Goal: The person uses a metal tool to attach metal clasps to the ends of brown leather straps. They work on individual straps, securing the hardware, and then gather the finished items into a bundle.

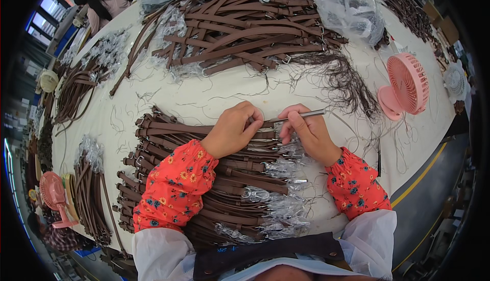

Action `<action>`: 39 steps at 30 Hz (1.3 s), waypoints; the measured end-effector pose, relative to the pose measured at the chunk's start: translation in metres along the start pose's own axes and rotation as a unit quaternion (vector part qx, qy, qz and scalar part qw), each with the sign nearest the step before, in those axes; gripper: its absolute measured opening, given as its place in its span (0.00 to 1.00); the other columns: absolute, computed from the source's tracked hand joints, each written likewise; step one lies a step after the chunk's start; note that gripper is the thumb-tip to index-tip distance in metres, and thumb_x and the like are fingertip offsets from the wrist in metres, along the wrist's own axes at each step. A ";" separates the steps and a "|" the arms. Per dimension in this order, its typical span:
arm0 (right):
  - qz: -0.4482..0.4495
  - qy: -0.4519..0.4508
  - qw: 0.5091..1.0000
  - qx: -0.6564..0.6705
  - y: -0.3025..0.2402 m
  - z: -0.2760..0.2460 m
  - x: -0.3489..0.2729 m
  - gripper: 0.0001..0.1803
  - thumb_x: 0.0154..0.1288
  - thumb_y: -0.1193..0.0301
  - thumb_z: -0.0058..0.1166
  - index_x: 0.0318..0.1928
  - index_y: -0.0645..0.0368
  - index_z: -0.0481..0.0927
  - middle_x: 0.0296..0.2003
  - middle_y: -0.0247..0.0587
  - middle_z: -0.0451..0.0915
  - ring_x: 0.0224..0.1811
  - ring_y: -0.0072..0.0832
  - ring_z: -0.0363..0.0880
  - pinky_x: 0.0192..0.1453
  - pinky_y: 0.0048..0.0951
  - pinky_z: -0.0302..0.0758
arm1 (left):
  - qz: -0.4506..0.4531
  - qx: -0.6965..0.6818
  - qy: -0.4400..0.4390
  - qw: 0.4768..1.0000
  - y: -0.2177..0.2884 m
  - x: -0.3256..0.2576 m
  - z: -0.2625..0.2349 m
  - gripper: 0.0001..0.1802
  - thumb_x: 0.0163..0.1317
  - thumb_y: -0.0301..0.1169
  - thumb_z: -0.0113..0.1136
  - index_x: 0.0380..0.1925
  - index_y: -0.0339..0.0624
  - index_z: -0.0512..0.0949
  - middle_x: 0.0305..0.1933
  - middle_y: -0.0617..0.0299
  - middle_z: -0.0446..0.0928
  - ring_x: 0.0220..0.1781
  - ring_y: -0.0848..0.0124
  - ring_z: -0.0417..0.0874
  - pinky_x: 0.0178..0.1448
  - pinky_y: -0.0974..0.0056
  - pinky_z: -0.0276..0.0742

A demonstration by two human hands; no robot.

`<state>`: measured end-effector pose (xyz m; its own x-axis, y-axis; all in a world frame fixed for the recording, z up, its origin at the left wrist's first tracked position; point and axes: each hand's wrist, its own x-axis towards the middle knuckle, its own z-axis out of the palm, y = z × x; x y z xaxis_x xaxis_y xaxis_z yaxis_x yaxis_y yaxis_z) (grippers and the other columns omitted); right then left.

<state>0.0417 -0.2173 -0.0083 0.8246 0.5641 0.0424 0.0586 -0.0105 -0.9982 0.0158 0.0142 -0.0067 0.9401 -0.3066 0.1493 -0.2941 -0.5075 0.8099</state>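
My left hand [232, 130] pinches a brown strap [186, 129] near its end, with thumb and forefinger closed over it. The strap lies along the top of a row of similar straps [240, 174], many with buckles in clear plastic wrap [283, 209]. My right hand [311, 138] closes around a slim silver tool [312, 112], which points left toward the strap's end just beyond my left fingers. Whether the tool tip touches the strap I cannot tell. Red flowered sleeves cover both forearms.
A large heap of brown straps [245, 31] lies at the far side, with clear plastic bags [352, 10] beside it. Dark loose threads [347, 77] spread over the white table [204, 92]. A pink fan [406, 84] stands at right, another [53, 194] at left. A person [104, 5] sits far left.
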 end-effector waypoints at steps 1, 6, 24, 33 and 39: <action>-0.001 0.000 1.000 -0.004 0.000 0.000 0.000 0.21 0.80 0.59 0.38 0.46 0.65 0.76 0.25 0.34 0.80 0.25 0.18 0.79 0.32 0.20 0.74 | 0.002 0.000 -0.001 1.000 0.000 0.000 0.000 0.04 0.61 0.24 0.61 0.35 0.35 0.78 0.34 0.58 0.75 0.29 0.73 0.76 0.33 0.67 0.72; -0.004 0.001 1.000 0.005 0.000 0.000 0.000 0.20 0.80 0.59 0.39 0.46 0.65 0.76 0.26 0.34 0.80 0.26 0.18 0.79 0.32 0.20 0.74 | -0.009 -0.028 -0.038 0.999 0.005 -0.001 -0.004 0.04 0.58 0.21 0.59 0.34 0.35 0.77 0.34 0.59 0.75 0.29 0.73 0.75 0.33 0.68 0.72; -0.175 -0.078 0.947 -0.259 -0.004 0.003 0.000 0.10 0.74 0.66 0.46 0.43 0.57 0.79 0.36 0.44 0.80 0.41 0.44 0.77 0.47 0.40 0.74 | 0.038 0.107 -0.159 0.981 0.026 -0.011 -0.028 0.13 0.61 0.34 0.64 0.39 0.36 0.82 0.37 0.51 0.82 0.38 0.54 0.82 0.44 0.55 0.77; -0.223 -0.073 0.923 -0.305 -0.005 0.006 -0.008 0.08 0.71 0.68 0.49 0.44 0.56 0.79 0.38 0.43 0.81 0.46 0.44 0.77 0.55 0.40 0.72 | 0.001 0.292 -0.239 0.926 0.105 -0.127 -0.098 0.60 0.42 0.52 0.77 0.73 0.46 0.56 0.77 0.44 0.49 0.78 0.45 0.50 0.77 0.42 0.50; -0.181 -0.070 0.938 -0.288 -0.013 0.017 -0.016 0.09 0.72 0.66 0.50 0.47 0.54 0.78 0.40 0.43 0.82 0.48 0.42 0.79 0.64 0.43 0.70 | -0.089 0.320 -0.283 0.900 0.133 -0.240 -0.063 0.75 0.29 0.65 0.76 0.75 0.44 0.49 0.79 0.41 0.41 0.80 0.41 0.41 0.77 0.35 0.40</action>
<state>0.0183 -0.2118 0.0036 0.6123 0.7195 0.3276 0.6480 -0.2194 -0.7293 -0.2381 0.0712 0.1006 0.7965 -0.4440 -0.4105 -0.3574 -0.8932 0.2728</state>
